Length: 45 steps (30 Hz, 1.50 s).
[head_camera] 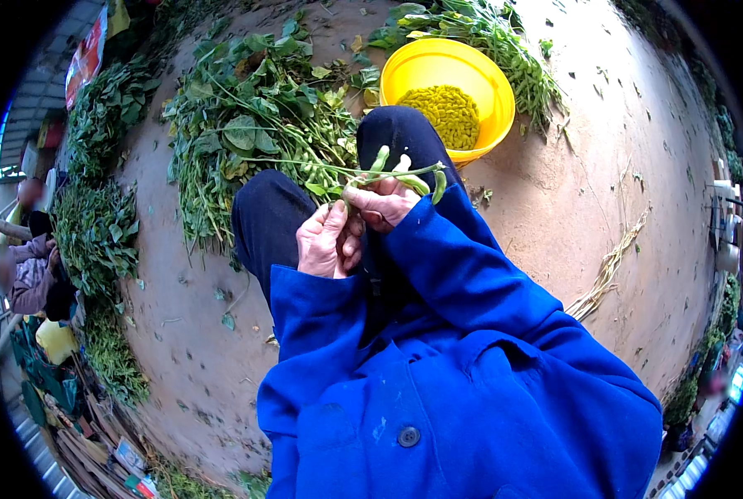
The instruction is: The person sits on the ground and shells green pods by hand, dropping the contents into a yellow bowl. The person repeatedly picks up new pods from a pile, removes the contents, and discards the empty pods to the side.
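Observation:
Between my knees and my chest, both hands meet at a green stem with bean pods (379, 161), likely soybean. My right hand (387, 201) grips the stem, with several plump pods sticking out around its fingers. My left hand (332, 237) is closed with thumb against fingers, touching my right hand at the lower end of the pods; what lies inside its fingers is hidden. Past my right knee stands a yellow plastic bucket (499, 118), holding many loose green pods (446, 115). A large heap of leafy bean plants (246, 131) lies on the ground beyond my left knee.
Another bundle of podded plants (502, 56) lies behind the bucket. Dry stalks (608, 271) lie on the earthen ground at the right. More cut plants (94, 237) line the left side, where people sit beside a pale yellow container (56, 342).

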Each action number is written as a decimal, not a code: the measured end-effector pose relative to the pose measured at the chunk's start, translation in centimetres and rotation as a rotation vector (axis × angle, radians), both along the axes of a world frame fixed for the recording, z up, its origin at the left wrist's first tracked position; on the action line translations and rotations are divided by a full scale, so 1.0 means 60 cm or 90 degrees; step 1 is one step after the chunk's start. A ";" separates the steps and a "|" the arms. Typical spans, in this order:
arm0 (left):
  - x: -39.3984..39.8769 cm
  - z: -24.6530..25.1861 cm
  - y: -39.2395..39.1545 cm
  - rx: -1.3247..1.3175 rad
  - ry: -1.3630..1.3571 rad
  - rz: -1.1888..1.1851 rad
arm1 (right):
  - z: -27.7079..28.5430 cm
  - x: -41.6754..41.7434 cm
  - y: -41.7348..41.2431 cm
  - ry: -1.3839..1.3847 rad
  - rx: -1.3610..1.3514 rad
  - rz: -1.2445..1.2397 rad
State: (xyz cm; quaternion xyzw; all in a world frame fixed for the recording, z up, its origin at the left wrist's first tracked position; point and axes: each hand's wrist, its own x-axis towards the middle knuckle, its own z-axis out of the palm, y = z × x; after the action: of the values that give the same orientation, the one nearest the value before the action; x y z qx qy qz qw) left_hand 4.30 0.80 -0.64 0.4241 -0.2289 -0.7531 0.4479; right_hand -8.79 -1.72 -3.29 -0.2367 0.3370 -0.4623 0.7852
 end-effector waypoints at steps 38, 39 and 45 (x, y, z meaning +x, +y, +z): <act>-0.002 0.019 -0.047 -0.088 -0.178 0.134 | 0.020 -0.020 0.042 0.079 -0.086 0.138; 0.004 0.026 -0.049 -0.080 -0.164 0.163 | 0.021 -0.023 0.045 0.087 -0.077 0.145; 0.064 0.058 -0.041 -0.144 -0.050 0.246 | 0.096 -0.132 -0.001 0.183 -0.130 0.025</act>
State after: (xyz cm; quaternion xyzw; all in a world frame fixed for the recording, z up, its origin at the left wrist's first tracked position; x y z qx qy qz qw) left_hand 8.13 -1.64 2.86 0.4360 -0.2440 -0.6057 0.6193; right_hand -16.68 -1.77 2.45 -0.3855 0.3922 -0.4399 0.7100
